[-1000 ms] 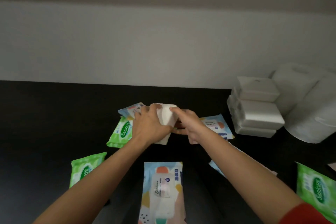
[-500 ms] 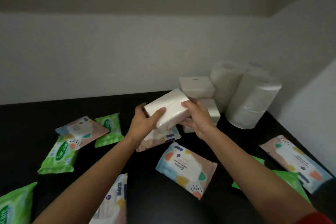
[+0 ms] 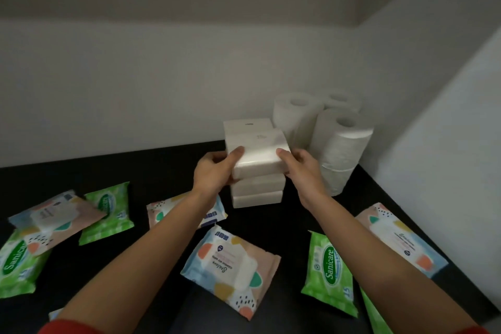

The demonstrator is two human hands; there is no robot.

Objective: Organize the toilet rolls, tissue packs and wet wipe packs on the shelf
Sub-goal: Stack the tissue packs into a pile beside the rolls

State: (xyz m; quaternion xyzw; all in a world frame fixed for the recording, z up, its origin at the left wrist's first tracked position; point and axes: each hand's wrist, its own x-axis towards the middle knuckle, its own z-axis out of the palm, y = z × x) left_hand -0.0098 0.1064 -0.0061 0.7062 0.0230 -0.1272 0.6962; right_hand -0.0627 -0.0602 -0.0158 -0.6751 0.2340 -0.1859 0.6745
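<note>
Both hands hold one white tissue pack (image 3: 259, 153) on top of a stack of white tissue packs (image 3: 257, 192) at the back right of the black shelf (image 3: 95, 168). My left hand (image 3: 214, 173) grips its left end and my right hand (image 3: 301, 168) grips its right end. Another white tissue pack (image 3: 245, 126) shows behind it. White toilet rolls (image 3: 340, 144) stand in the back right corner, just right of the stack. Green Sanicare wet wipe packs (image 3: 329, 275) and pastel patterned wet wipe packs (image 3: 231, 266) lie scattered flat over the shelf.
A grey back wall (image 3: 135, 84) and a right side wall (image 3: 447, 116) close in the shelf. More wipe packs lie at the left (image 3: 54, 219), one partly on top of another, and at the right (image 3: 398, 238). Bare black shelf shows at the back left.
Both hands carried the white tissue pack from the middle of the shelf to the right and brought it onto the stack of tissue packs. The view swung right with them.
</note>
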